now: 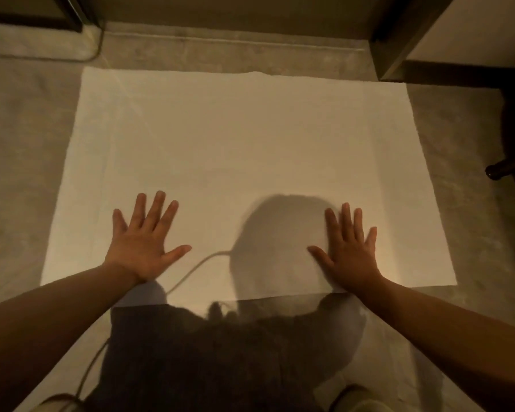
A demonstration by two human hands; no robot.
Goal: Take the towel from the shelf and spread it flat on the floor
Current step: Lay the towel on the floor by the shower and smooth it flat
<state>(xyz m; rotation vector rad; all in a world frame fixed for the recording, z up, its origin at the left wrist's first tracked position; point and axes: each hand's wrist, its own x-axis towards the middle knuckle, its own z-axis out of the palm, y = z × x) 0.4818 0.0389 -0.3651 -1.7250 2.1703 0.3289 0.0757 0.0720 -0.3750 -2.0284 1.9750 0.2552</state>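
Now your left hand [142, 245] and right hand [350, 254] press flat — fingers spread wide — at 7 and 5 o'clock on the white rectangular cloth towel [235, 150]

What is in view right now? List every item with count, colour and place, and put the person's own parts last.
towel: one, white, spread flat on the floor in the middle of the view, no folds visible.
floor: one, grey-beige, around the towel on all sides.
dark frame: one, dark, top right corner beside a pale panel; what it belongs to cannot be told.
dark foot: one, black, right edge, resting on the floor clear of the towel.
dark edge: one, black, top left corner above a pale curved slab.
left hand: one, open, palm down on the towel's near left part.
right hand: one, open, palm down on the towel's near right part.
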